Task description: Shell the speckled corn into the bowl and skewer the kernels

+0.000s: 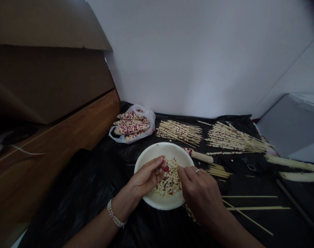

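Observation:
A white bowl (181, 151) holds loose cream and dark red corn kernels (168, 187). Over its left side is my left hand (149, 174), thumb and forefinger pinched together at a tiny piece, seemingly a corn kernel. My right hand (198, 186), wearing a ring, is closed at the bowl's right edge. A thin wooden skewer (250, 219) sticks out behind that hand, in line with its fingertips; its front end is hidden by the fingers. Right behind the bowl lies a partly stripped corn cob (202, 156).
Speckled cobs (132, 129) fill a plastic bag at the back left. Kernel-threaded skewers lie in a left bundle (177, 132) and a right bundle (229, 139). Bare skewers (219, 171) and two pale cobs (299, 176) are rightward. Black plastic (95, 193) covers the surface.

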`<state>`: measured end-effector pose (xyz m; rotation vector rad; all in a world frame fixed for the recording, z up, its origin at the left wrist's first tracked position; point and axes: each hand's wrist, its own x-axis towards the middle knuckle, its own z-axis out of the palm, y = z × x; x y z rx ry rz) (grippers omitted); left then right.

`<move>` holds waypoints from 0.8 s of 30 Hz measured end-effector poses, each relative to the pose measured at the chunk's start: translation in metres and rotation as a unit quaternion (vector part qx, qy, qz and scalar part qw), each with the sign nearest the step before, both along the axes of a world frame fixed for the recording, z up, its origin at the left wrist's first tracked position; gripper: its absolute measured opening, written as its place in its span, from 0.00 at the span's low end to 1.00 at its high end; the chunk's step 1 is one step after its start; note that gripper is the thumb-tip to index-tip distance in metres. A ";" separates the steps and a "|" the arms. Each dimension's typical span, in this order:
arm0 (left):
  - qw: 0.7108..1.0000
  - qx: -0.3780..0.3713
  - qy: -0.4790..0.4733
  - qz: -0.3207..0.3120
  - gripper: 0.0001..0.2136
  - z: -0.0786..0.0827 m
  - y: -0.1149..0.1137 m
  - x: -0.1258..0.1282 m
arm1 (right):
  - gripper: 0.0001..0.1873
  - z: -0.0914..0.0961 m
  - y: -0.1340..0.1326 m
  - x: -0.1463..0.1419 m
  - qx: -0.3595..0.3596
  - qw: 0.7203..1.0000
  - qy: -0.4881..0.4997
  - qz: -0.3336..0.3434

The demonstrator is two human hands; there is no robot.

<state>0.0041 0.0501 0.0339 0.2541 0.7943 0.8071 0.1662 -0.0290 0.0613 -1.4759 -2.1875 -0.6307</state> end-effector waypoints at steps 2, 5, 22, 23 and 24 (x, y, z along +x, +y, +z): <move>1.000 -0.001 -0.005 0.000 0.04 0.000 -0.001 0.001 | 0.09 0.000 -0.001 0.000 0.000 1.000 0.001 0.001; 1.000 0.005 -0.010 0.002 0.03 -0.001 -0.002 0.002 | 0.08 0.000 -0.001 -0.001 -0.006 1.000 0.005 0.003; 0.999 0.045 0.029 -0.001 0.02 0.001 -0.011 0.008 | 0.09 -0.003 0.002 -0.002 -0.003 1.000 0.020 0.010; 0.999 0.040 0.026 0.003 0.01 0.001 -0.011 0.008 | 0.09 -0.003 0.003 -0.001 -0.002 1.000 0.022 0.010; 0.999 0.034 0.023 0.006 0.03 0.002 -0.012 0.009 | 0.09 -0.003 0.003 0.000 -0.003 1.000 0.023 0.009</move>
